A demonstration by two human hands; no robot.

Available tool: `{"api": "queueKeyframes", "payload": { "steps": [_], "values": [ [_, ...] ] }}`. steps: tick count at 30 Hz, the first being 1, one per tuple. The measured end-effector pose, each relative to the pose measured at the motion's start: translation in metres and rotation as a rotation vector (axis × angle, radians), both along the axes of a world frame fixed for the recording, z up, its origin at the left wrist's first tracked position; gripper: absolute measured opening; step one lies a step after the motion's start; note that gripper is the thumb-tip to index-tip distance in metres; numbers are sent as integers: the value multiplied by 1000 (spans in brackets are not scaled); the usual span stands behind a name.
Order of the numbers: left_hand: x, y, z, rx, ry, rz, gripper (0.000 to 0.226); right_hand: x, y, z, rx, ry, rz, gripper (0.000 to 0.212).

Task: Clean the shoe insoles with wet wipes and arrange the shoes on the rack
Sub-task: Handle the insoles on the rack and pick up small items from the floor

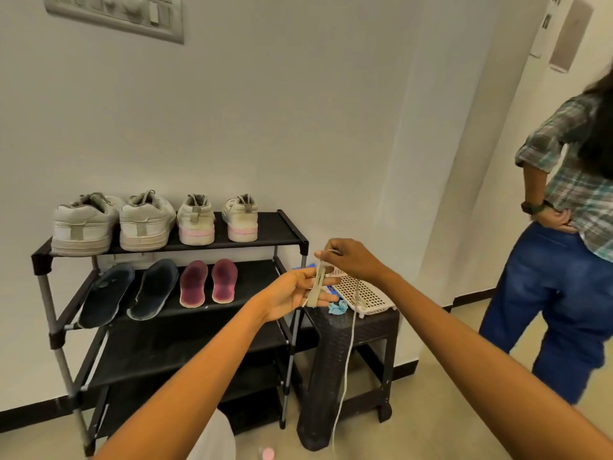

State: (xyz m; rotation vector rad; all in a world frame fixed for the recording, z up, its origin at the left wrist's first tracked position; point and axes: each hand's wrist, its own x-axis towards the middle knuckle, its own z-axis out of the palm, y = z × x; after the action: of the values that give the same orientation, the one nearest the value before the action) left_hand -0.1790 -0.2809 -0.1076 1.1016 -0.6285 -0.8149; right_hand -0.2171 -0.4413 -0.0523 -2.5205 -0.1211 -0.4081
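Shoelace [345, 353] hangs vertically from right hand [351, 260]; loops wrap left hand [295, 293].

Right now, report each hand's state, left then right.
Left hand: fingers straight, open, with the shoelace wound around them.
Right hand: pinches the shoelace's upper end; the rest of the lace hangs down toward the floor.
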Motion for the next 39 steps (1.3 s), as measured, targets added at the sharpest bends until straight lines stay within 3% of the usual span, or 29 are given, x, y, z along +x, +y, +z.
{"api": "queueKeyframes", "payload": {
  "steps": [6,12,15,18,23,26,31,35,39],
  "values": [
    [8,15,0,-173,175,-8,39,12,19,-23,292,-29,-107,37],
    [23,35,-10,-347,307,147,38,14,37,-56,151,179,-43,28],
    [34,38,-10,-378,322,363,35,13,57,-60,212,247,49,24],
    [43,44,-12,-245,259,514,37,20,72,-58,136,306,159,21],
    [47,70,-17,74,-26,498,42,41,81,-41,50,257,226,22],
    [48,94,-18,103,-44,440,42,62,92,-25,-6,186,262,24],
    [41,136,-15,114,-28,214,40,99,121,-9,76,72,257,34],
    [43,161,-14,-85,66,232,42,115,145,-25,138,76,226,34],
    [64,173,-12,-430,238,440,41,121,173,-59,85,221,326,23]
  ]
}}
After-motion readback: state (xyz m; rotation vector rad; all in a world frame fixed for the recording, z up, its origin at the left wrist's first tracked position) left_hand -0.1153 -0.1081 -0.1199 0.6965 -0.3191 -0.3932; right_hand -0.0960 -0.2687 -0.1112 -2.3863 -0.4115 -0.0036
